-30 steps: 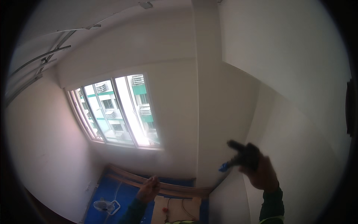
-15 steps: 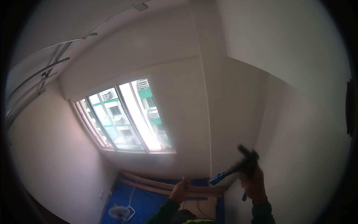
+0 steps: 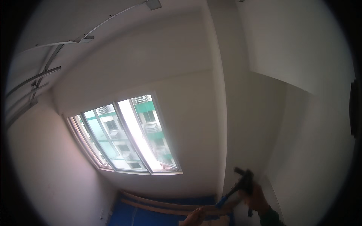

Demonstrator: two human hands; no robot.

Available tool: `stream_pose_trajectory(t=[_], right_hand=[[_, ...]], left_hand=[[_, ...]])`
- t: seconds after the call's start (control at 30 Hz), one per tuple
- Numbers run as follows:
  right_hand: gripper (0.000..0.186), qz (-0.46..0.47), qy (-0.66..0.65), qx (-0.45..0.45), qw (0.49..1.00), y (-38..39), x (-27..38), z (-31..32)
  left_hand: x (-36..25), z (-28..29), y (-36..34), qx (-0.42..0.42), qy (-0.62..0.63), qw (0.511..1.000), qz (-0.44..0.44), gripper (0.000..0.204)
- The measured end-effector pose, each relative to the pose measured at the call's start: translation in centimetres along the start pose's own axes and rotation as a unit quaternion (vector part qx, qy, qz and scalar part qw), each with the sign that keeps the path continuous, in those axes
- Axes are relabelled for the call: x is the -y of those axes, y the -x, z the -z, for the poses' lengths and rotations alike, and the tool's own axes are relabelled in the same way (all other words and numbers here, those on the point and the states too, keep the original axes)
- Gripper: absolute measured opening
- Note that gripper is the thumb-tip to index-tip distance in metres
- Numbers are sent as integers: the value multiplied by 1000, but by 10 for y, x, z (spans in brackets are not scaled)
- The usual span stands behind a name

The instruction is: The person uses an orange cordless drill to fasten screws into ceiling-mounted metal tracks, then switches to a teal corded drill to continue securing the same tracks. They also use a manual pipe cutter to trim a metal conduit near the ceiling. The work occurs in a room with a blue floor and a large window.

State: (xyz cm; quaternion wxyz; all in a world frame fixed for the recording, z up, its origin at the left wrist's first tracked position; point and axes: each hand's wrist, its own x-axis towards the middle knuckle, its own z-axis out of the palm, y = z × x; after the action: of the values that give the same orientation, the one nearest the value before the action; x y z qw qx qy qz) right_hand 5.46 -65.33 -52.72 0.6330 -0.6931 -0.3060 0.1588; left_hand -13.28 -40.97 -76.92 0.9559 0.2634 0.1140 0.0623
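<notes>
At the lower right my right hand [image 3: 255, 198] is wrapped around a black pistol-grip tool [image 3: 246, 182]. Its long nose ends in a blue tip that points down and left, in front of the wooden boards. My left hand [image 3: 194, 217] shows at the bottom edge, just left of that tip, with its fingers curled; what they hold, if anything, is hidden. Long reddish-brown wooden boards [image 3: 160, 206] lie behind my left hand, over a blue floor covering [image 3: 128, 216].
A wide window [image 3: 128, 139] is set in the wall ahead, with a building outside. Beside it a pillar [image 3: 217, 98] runs down the wall. Metal framing strips [image 3: 51, 58] hang under the ceiling at the upper left. Pale walls [image 3: 49, 150] stand at both sides.
The view has tilted up, so the window and boards sit lower. Both hands are lower in the picture, the left mostly cut off. The tool stays in my right hand, its nose pointing more steeply down.
</notes>
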Motion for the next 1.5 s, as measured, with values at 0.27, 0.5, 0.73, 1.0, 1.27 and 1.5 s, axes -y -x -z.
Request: stream_pose_trajectory(t=[0.27, 0.5, 0.73, 1.0, 1.27, 1.5], right_hand=[[16, -22, -123, 26, 992, -41, -23, -41], [20, -60, -154, 49, 985, -61, -43, -61], [31, -40, -108, 162, 980, -104, -59, -77], [37, -12, -182, 189, 965, -130, -29, -93], [40, 4, -205, 169, 964, -114, -14, -82], [37, -62, -254, 150, 954, -105, -36, -90]], left_hand=[[-63, 17, 24, 75, 4, 990, -120, 19], [-90, 39, 16, -66, 8, 993, -99, 23], [-133, 60, 2, -2, -2, 992, -127, 22], [-231, -147, -62, -148, -280, 916, -247, 20], [-231, -196, -91, -67, -268, 914, -297, 22], [-216, -194, -96, -10, -195, 952, -236, 23]])
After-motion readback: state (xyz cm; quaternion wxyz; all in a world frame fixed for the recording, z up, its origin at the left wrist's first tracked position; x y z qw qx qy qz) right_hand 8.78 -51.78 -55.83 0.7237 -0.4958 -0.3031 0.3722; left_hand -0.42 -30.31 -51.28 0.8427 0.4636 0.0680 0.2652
